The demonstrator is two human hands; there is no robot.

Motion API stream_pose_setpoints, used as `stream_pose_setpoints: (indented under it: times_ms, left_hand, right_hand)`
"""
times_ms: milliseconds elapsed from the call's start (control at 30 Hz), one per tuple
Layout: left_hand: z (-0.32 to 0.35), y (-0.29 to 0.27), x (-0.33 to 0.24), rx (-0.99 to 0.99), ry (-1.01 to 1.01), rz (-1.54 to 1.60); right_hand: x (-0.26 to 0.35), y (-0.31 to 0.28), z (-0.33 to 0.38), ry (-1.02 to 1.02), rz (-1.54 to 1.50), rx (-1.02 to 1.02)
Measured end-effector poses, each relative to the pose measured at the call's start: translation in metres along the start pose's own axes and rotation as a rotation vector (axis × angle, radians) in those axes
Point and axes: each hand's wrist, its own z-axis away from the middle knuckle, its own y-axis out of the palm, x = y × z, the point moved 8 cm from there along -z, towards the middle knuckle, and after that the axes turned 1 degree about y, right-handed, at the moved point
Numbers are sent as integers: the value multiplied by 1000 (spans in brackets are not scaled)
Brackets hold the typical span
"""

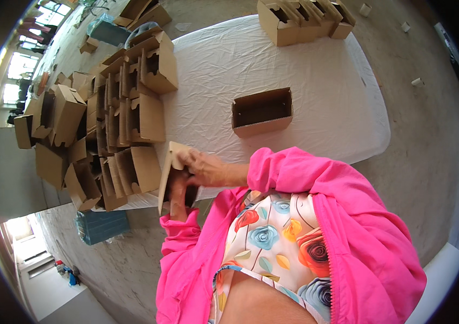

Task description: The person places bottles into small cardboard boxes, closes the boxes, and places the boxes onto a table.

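Observation:
At the near left edge of the white-covered table, a brown cardboard box (165, 175) is tilted up between my hands. My right hand (203, 166) is closed over the upper edge of this box. Partly inside it is my left hand (177, 195), its fingers in shadow and smeared by motion, so their grip is unclear. A separate open cardboard box (262, 128) stands by itself on the table, beyond my right forearm, and its inside looks bare.
Rows of open cardboard boxes (148, 120) crowd the table's left side, with more piled farther left. Several boxes (286, 33) stand together at the far edge. A wrinkled white sheet (213, 70) covers the table. Below its left end is a blue-green wrapped bundle (103, 225).

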Motion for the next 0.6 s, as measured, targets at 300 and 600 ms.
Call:
stream_pose_setpoints:
  times_ms: [300, 600]
  left_hand:
    - [9, -7, -124, 476, 146, 728]
    - [-3, -93, -127, -355, 204, 1203]
  right_hand:
    - [-91, 7, -5, 454, -201, 363]
    - [-86, 5, 0, 420, -1045, 185]
